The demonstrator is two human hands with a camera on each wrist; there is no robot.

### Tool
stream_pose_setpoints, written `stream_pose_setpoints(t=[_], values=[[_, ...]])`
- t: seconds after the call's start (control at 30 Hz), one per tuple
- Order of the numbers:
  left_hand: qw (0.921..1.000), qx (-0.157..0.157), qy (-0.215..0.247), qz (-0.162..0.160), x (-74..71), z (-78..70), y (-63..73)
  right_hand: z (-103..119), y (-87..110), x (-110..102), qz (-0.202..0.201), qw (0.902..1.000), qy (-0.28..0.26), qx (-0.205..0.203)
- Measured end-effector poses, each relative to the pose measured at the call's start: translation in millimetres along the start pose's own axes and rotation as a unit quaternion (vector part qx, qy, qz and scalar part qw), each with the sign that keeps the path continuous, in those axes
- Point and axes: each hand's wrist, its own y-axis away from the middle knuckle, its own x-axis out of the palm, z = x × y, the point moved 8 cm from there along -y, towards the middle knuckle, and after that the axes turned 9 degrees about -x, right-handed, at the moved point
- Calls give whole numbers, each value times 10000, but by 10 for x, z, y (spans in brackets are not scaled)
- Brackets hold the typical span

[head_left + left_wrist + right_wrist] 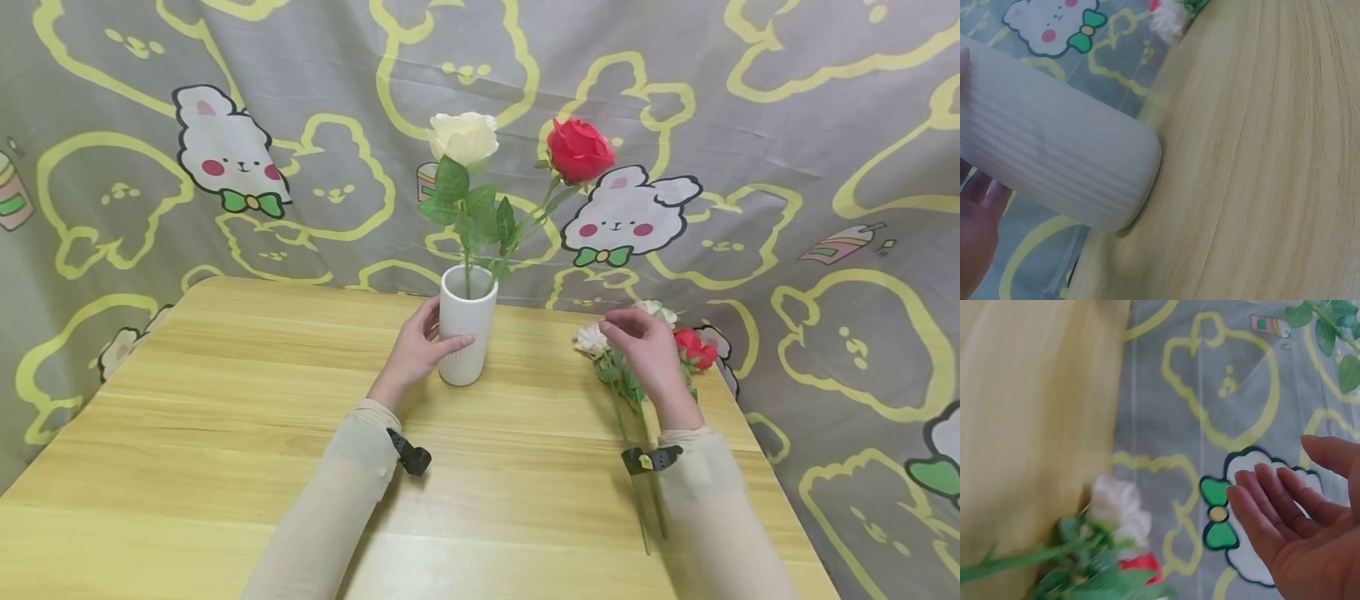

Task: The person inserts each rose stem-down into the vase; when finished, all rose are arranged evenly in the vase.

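A white ribbed vase (468,346) stands upright on the table, with my left hand (411,350) gripping its left side, thumb across the front. In the left wrist view the vase's base (1138,181) meets the wood. A cream rose (463,140) rises straight from the vase, while a red rose (580,152) leans out to the right. Over the loose flowers at the right, my right hand (651,350) holds nothing; its fingers (1260,515) are loosely extended in the right wrist view. Beneath it lie a whitish flower (590,339) and a red flower (696,348), partly hidden by the hand.
The loose flowers' long green stems (637,500) stretch toward the front of the wooden table (225,433). Behind the table's back edge hangs a grey curtain (330,75) with cartoon prints. Another pale flower (656,312) lies near the back right corner.
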Motion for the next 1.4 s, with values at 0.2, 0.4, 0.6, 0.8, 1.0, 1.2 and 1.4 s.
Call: stream_pose_setpoints(t=[0.2,0.4,0.6,0.8,1.0,1.2,1.4], values=[[10000,24,14,51,6,10,-9,-243,190,-67,115,9987,321,389],[10000,9,-47,-9,-4,25,-20,-491,356,-55,651,9928,529,860],[10000,10,-16,21,-2,-13,2,-719,443,21,992,9860,375,1284],[10000,-13,9,28,3,-21,3,-804,462,5,1124,9795,883,1421],[10000,-5,37,-9,-1,30,-16,-891,462,13,1298,9729,1219,1473],[9999,-79,50,41,5,16,-7,-964,434,32,1425,9665,1611,1402],[9998,-142,-10,130,27,-194,104,-1013,428,57,1563,9620,1707,1451]])
